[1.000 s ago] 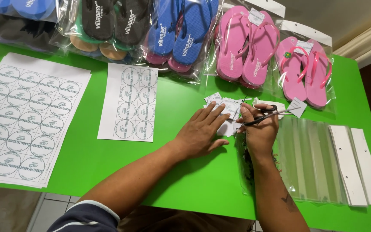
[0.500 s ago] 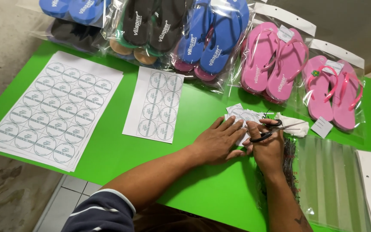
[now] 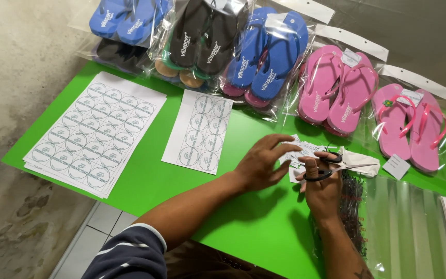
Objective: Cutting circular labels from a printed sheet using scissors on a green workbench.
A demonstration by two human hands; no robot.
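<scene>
- On the bright green tabletop [image 3: 145,175], the right hand [image 3: 322,187] has its fingers clenched through the loops of a pair of black-handled scissors [image 3: 331,166], whose blades point away to the right over small white paper labels [image 3: 305,152].
- Just left of those fingers, the left hand [image 3: 261,165] lies spread and released, its fingertips pressing the near edge of the labels flat; it grips nothing.
- As a judgement, the step in hand looks like trimming or separating the labels: paper pinned by one hand, blades lined up by the other.
- The next cut would call for the paper staying still under the fingertips and the blades meeting it squarely, since thin paper slips and tears easily.
- Well to the left of the fingers lie a narrow white sheet of round printed stickers [image 3: 198,132] and a broader stack of matching sticker sheets [image 3: 96,132], both flat and matte.
- Beyond the fingers, along the far edge, glossy clear bags hold foam flip-flops: blue and black pairs [image 3: 243,46], bright pink pairs [image 3: 336,90] and a paler pink pair [image 3: 411,126].
- Right of the right hand lie clear plastic sleeves [image 3: 409,227] and a bundle of dark thin ties [image 3: 352,206], too fine to tell more.
</scene>
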